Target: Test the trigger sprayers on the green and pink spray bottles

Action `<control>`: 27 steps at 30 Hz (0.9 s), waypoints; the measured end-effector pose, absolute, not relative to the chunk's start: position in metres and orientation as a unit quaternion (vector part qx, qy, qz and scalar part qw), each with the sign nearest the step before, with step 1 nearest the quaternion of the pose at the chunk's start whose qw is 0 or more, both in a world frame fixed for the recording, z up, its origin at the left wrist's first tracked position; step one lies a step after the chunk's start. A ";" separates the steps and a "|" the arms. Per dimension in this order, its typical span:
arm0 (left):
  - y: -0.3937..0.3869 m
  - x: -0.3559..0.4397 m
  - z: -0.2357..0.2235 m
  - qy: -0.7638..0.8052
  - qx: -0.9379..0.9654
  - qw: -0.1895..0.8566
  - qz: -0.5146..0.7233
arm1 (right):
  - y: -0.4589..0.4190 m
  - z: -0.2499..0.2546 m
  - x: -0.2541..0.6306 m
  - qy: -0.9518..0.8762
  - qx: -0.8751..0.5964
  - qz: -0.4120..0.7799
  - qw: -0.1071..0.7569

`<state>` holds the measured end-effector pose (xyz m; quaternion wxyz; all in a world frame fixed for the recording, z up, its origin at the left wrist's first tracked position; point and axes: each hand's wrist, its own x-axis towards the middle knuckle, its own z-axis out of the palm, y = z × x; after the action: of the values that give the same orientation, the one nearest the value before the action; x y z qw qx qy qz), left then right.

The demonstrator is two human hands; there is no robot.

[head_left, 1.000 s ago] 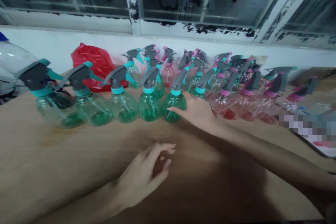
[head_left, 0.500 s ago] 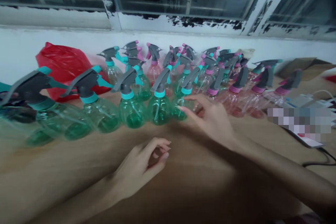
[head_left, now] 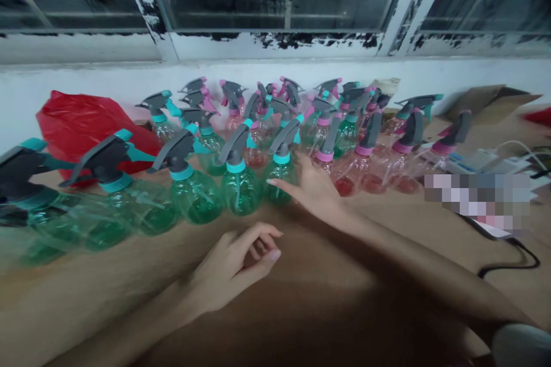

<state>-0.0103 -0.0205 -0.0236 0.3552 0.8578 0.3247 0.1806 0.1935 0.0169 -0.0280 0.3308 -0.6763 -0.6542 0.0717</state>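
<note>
My right hand [head_left: 316, 186] is around the right side of a green spray bottle [head_left: 280, 175] with a turquoise collar and grey trigger head. Its thumb lies across the bottle's front, while the other fingers are partly hidden behind it. The bottle stands upright at the right end of the front green bottles. Nearer to me, my left hand [head_left: 241, 261] hovers over the wooden table [head_left: 336, 298], loosely curled, with a gap between thumb and fingers and nothing in it. Another green spray bottle [head_left: 241, 186] stands just beyond my left hand.
Pink spray bottles [head_left: 364, 166] continue the front row to the right, with more mixed bottles behind. A red plastic bag [head_left: 92, 126] sits at the back left. On the right are a cardboard piece [head_left: 486, 103], a blurred-out flat item [head_left: 482, 200] and a black cable [head_left: 508, 267].
My right hand has moved from beside the green bottle onto it, thumb across its front. My left hand stays nearly still. The view has shifted slightly, so the bottles appear further left.
</note>
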 end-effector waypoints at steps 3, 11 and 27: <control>-0.022 -0.011 -0.020 0.319 0.861 0.349 0.187 | 0.021 -0.032 0.191 -0.654 -0.679 0.066 0.327; -0.023 -0.013 -0.015 0.357 0.828 0.336 0.273 | 0.008 -0.026 0.200 -0.692 -0.652 0.094 0.297; -0.009 -0.004 -0.011 0.451 0.814 0.197 0.308 | -0.054 -0.028 0.195 -0.742 -0.594 0.125 0.285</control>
<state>-0.0044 -0.0095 -0.0110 0.1969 0.8144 0.4506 0.3081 0.1955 -0.0539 -0.0282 0.2849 -0.5936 -0.7422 0.1251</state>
